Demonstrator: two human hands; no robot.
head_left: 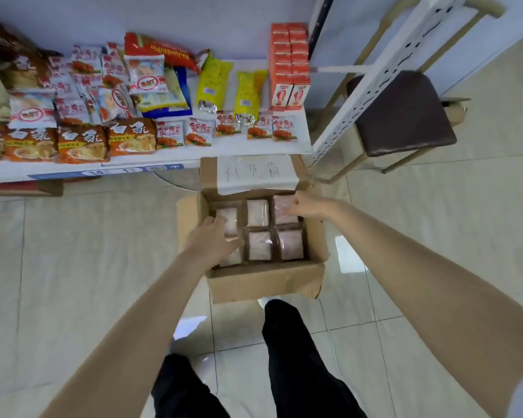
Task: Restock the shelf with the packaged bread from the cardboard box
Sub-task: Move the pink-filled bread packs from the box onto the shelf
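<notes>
An open cardboard box stands on the tiled floor below the shelf. It holds several clear-wrapped bread packets in two rows, among them the back middle one and the front right one. My left hand reaches into the box's left side, its fingers stretched out over the back left packet. My right hand is at the box's far right corner, fingers curled on the wrapper of the back right packet.
The shelf carries noodle packets, small snack sachets, yellow bags and stacked orange cartons. A white perforated upright and a dark stool stand to the right. My legs are just behind the box.
</notes>
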